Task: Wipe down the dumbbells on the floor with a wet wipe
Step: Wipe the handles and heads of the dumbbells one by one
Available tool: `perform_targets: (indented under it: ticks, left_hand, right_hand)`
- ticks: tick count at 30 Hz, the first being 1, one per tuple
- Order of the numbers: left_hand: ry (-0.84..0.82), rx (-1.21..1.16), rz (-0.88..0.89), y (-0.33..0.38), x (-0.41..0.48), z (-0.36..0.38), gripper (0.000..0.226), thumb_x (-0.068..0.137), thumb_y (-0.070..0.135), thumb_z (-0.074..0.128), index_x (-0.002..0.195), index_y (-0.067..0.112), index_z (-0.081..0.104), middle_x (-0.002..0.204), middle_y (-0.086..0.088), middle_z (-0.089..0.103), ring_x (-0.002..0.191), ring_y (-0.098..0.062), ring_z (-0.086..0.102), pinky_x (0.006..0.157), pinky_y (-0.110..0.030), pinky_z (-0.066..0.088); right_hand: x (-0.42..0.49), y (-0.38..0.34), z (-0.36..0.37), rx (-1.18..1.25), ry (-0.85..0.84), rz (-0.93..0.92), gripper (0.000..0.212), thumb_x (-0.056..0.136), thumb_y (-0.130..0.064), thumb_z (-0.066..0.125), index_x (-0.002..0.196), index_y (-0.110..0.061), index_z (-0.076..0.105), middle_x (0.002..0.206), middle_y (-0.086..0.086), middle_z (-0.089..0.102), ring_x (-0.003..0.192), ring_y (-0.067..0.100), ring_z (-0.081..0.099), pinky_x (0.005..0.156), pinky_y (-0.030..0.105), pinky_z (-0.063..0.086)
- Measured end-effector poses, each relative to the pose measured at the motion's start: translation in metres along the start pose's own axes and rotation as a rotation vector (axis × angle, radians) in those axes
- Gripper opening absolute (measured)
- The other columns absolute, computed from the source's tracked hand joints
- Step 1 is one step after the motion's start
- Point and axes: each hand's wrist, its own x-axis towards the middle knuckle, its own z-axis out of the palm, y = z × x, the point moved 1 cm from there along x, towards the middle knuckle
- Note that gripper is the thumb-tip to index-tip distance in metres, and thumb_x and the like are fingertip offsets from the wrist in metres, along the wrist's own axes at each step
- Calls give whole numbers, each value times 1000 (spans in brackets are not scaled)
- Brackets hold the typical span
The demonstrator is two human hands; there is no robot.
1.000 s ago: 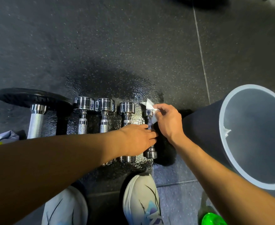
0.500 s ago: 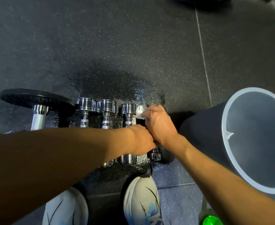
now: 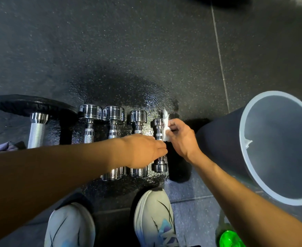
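Observation:
Several chrome dumbbells lie side by side on the dark rubber floor. The smallest dumbbell [image 3: 158, 128] is the rightmost. My left hand [image 3: 143, 151] grips the middle of its handle from the left. My right hand [image 3: 183, 138] pinches a white wet wipe [image 3: 166, 124] against the right side of that dumbbell's far end. To its left lie a medium dumbbell [image 3: 138, 116] and two larger dumbbells [image 3: 113, 114] [image 3: 90, 112]. My left arm hides most of their handles.
A grey bin [image 3: 244, 139] stands open at the right, with a scrap of white inside its rim. A barbell end with a black plate [image 3: 22, 104] lies at far left. My two white shoes [image 3: 153, 216] are below. A green object [image 3: 229, 238] sits bottom right.
My right hand with the wipe went over the small dumbbell's far end, then drew back to its right side. The left hand stayed on the handle.

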Motion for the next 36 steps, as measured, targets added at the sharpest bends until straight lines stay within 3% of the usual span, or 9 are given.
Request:
perform_targets:
  ticks: [2,5,7,10,16,19,25,33,36]
  left_hand:
    - [27,-20,-16,-4,-5,-1,72,88,-2,52,153,20,31,148,2,42,127,-24,49,110,-43,42]
    - [45,-71,-33,-9,-17,-5,76,88,-4,50,156,22,28,152,2,41,134,-23,45,113,-41,38]
    - [84,-96,-17,-14,-24,-6,75,87,-4,49,154,22,32,150,2,43,133,-21,46,112,-40,39]
    - [105,-120,-16,-19,-29,2,78,84,-10,45,154,23,33,148,3,44,131,-20,46,113,-39,39]
    - [134,-38,-11,-20,-25,9,68,86,-8,41,149,18,43,151,3,39,127,-21,48,111,-44,41]
    - [108,-25,-25,-17,-25,6,75,87,-10,42,155,19,35,160,1,30,140,-22,38,118,-44,31]
    - [57,-80,-50,-14,-28,2,77,93,-8,35,160,27,19,167,8,13,153,-11,10,126,-32,0]
    - [-89,52,-37,-9,-8,1,80,96,-3,37,161,27,2,167,11,-7,153,-10,-9,126,-42,-5]
    - [-108,121,-20,-4,0,-3,77,98,1,38,161,27,2,167,12,-7,153,-11,-9,125,-48,-1]
  right_hand:
    - [-8,0,2,3,-38,-17,15,93,5,62,96,-9,65,85,8,65,65,5,51,61,12,43]
    - [-20,-1,5,-5,-119,-47,17,94,4,65,94,-13,66,84,6,68,62,-2,52,65,8,44]
    - [-28,1,7,4,-166,-38,14,94,3,65,99,-10,67,89,9,71,68,3,57,69,13,50]
    - [-45,7,13,-33,-224,3,17,96,-6,64,105,-20,66,90,0,73,79,14,67,82,27,56]
    - [-76,17,11,-51,-249,100,22,96,-9,61,106,-28,65,92,-5,73,86,16,69,85,30,56]
    - [-89,23,9,-68,-322,143,25,95,-9,63,103,-33,63,94,-5,73,86,19,70,82,32,59]
    - [-96,20,7,20,-307,229,31,88,-6,73,103,-32,67,92,-8,74,84,11,69,77,19,55]
    - [-101,8,-6,63,-231,286,32,86,-6,76,109,-26,67,96,-1,70,83,19,68,74,21,52]
    - [-106,3,-6,-77,-200,202,27,87,-10,75,106,-25,64,95,-2,67,79,13,65,68,16,48]
